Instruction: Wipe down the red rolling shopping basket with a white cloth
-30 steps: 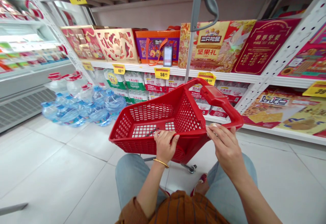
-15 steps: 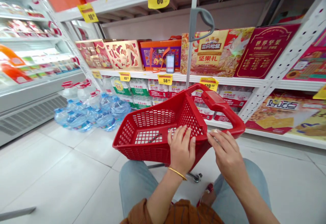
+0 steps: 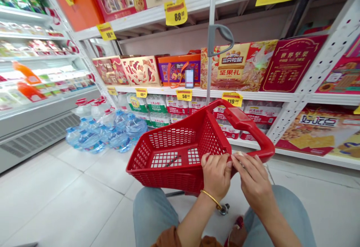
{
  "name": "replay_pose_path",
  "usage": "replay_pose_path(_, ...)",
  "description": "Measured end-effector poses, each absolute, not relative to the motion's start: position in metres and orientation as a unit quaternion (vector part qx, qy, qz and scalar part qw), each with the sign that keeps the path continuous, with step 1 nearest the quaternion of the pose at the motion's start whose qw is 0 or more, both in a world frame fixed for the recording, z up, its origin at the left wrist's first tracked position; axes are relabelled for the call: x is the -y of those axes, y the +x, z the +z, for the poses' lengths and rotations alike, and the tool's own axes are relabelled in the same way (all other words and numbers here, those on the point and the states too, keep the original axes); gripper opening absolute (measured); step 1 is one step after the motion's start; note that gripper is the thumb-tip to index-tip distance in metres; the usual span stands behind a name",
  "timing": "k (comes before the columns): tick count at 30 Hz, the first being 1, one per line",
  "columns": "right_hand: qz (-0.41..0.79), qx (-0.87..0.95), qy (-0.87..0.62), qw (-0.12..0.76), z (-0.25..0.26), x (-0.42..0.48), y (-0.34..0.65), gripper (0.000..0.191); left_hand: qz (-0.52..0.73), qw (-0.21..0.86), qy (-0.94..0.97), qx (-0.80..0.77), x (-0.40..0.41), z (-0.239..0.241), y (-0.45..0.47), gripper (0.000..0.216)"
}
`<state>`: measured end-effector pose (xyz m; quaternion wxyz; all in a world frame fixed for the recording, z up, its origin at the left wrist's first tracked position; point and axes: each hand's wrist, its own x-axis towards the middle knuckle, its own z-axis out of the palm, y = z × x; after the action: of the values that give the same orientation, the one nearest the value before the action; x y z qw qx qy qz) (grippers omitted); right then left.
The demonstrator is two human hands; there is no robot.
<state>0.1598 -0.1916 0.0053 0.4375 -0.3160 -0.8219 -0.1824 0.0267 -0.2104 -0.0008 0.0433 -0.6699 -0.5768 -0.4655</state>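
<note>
A red plastic shopping cart (image 3: 168,174) stands between my knees, its slotted basket pointing left and its thick loop handle (image 3: 257,138) to the right. My left hand (image 3: 216,175), with a gold bangle at the wrist, curls its fingers over the near rim beside the raised back panel (image 3: 215,134). Right next to it, my right hand (image 3: 251,175) has its fingers bent together at the base of the handle. Something small and whitish shows at those fingertips, too little to name. A thin dark bar (image 3: 172,160) shows through the basket's floor grid.
Shelves ahead carry gift boxes (image 3: 239,65) above packs of bottled water (image 3: 177,105). Large blue water bottles (image 3: 97,136) stand on the tiled floor at left, by a refrigerated case (image 3: 53,116). An upright pole with a grey hook (image 3: 222,39) rises behind the cart.
My left hand has slid right along the rim, close to my right hand, and its fingers are more curled. The shelves and cart sit slightly lower in view.
</note>
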Motion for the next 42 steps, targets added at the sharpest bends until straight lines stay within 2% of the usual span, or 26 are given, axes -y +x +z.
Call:
replay_pose_path(15, -0.184, 0.796, -0.341, 0.464, 0.009, 0.182, 0.174, 0.049, -0.434, 0.073, -0.689, 0.575, 0.208, -0.006, 0.024, 0.032)
replay_pose_path(26, -0.144, 0.795, -0.332, 0.487, -0.005, 0.198, 0.138, 0.050, -0.435, 0.072, -0.684, 0.581, 0.212, -0.007, 0.023, 0.032)
replay_pose_path(42, -0.176, 0.815, -0.320, 0.449, -0.001, 0.190, 0.147, 0.048, -0.425, 0.082, -0.698, 0.570, 0.208, -0.006, 0.016, 0.032)
